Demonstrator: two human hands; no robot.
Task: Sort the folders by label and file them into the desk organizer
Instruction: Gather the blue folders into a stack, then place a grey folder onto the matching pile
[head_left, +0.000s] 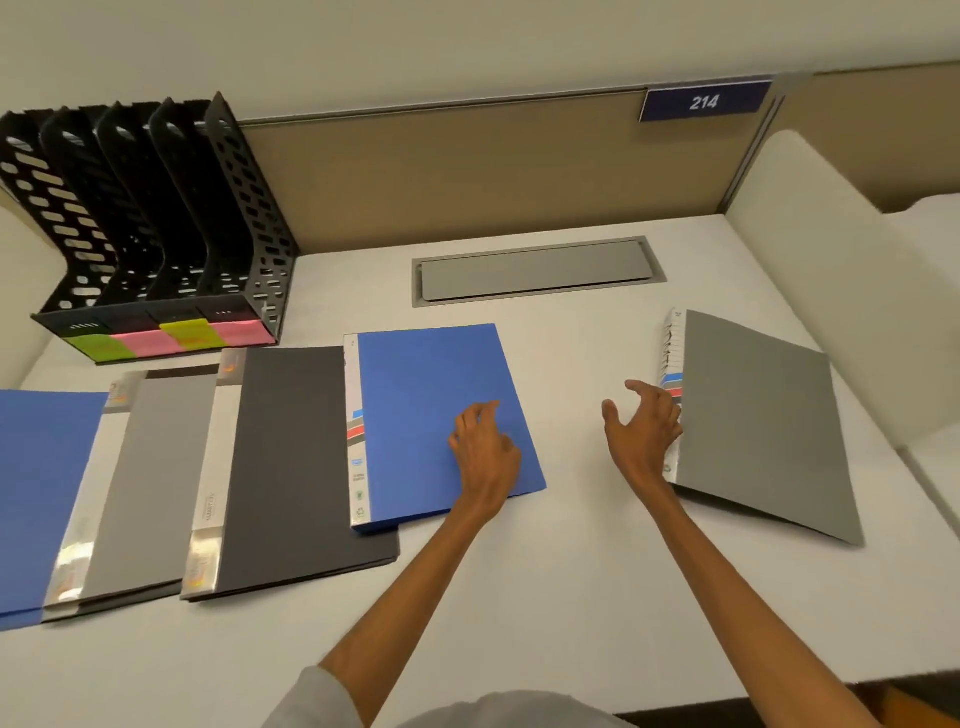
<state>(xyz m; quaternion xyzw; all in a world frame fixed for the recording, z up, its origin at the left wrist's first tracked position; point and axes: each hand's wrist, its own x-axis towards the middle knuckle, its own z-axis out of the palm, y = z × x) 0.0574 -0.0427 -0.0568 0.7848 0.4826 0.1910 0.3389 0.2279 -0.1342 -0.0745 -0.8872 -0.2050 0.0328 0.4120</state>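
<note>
L hand rests loose-fingered on the flat blue plastic folder mid white counter, R hand spread at the grey plastic folder spine, neither gripping; folders prob. light, thin, bendy, slick, so grab by stiffer spine edge.

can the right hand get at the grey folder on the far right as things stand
Probably yes: the right hand is open right at the spine edge of the grey folder, which lies apart from the others on the desk with nothing over it.
</note>
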